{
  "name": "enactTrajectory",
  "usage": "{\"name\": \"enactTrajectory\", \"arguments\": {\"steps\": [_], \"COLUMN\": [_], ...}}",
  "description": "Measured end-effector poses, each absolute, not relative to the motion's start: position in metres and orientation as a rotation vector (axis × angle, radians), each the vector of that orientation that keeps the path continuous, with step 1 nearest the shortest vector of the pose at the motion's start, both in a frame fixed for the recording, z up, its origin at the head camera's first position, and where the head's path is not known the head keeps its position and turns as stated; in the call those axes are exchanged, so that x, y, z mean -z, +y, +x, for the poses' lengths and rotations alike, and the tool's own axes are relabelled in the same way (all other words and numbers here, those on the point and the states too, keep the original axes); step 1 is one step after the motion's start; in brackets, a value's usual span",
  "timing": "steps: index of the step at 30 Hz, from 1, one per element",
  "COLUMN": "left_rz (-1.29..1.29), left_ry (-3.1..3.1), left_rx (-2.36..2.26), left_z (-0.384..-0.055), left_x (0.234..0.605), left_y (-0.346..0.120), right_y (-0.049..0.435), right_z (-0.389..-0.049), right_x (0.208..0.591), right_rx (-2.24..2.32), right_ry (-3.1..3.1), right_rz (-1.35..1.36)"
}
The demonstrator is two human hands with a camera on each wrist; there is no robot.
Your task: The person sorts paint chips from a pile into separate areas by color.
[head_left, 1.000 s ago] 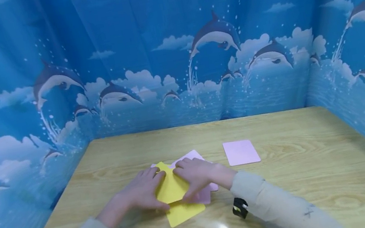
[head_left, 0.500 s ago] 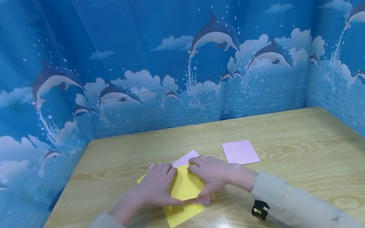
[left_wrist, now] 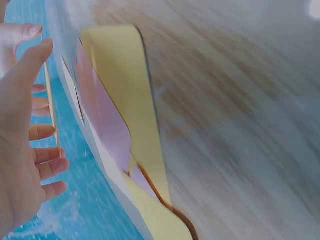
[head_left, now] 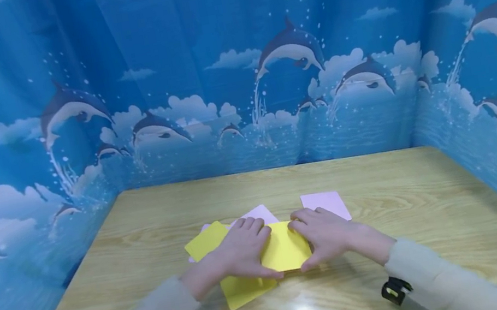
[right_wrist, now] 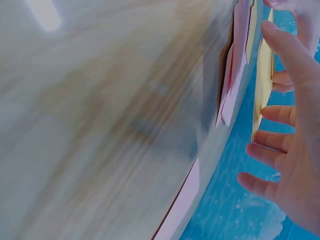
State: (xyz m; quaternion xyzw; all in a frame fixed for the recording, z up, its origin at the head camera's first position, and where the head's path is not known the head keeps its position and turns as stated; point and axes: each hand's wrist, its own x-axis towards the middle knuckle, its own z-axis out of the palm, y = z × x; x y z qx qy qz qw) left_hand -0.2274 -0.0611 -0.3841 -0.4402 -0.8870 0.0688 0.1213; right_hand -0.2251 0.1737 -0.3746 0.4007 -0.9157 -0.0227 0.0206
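Both hands hold a square yellow card (head_left: 286, 248) with rounded corners, one at each side edge. My left hand (head_left: 244, 249) grips its left edge, thumb at the near corner and fingers along the far part. Opposite it, my right hand (head_left: 326, 234) grips the right edge the same way. In the left wrist view the card shows as a thin strip raised off the table, by the left hand (left_wrist: 20, 130). The right wrist view also shows it raised, at the right hand's fingertips. Beneath and left lie a yellow card (head_left: 206, 240) and another yellow card (head_left: 247, 291).
Pink cards (head_left: 260, 214) overlap the yellow ones in a loose pile on the wooden table (head_left: 386, 197). A separate pink card (head_left: 326, 204) lies behind the right hand. A blue dolphin-printed curtain (head_left: 214, 72) surrounds the table's back and sides.
Both hands have moved right with the yellow card, away from over the pile. The yellow card at the pile's left has come into view. The pile's cards stay put.
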Motion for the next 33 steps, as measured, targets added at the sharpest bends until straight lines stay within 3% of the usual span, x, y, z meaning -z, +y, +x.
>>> {"name": "enactTrajectory", "arguments": {"steps": [33], "left_rz": [-1.357], "left_ry": [-2.799], "left_rx": [-0.254], "left_z": [-0.212], "left_x": [0.393], "left_y": [0.048], "right_y": [0.27], "right_z": [-0.196], "right_x": [0.386], "right_rx": [-0.175], "right_ry": [-2.971], "right_rz": [1.193]}}
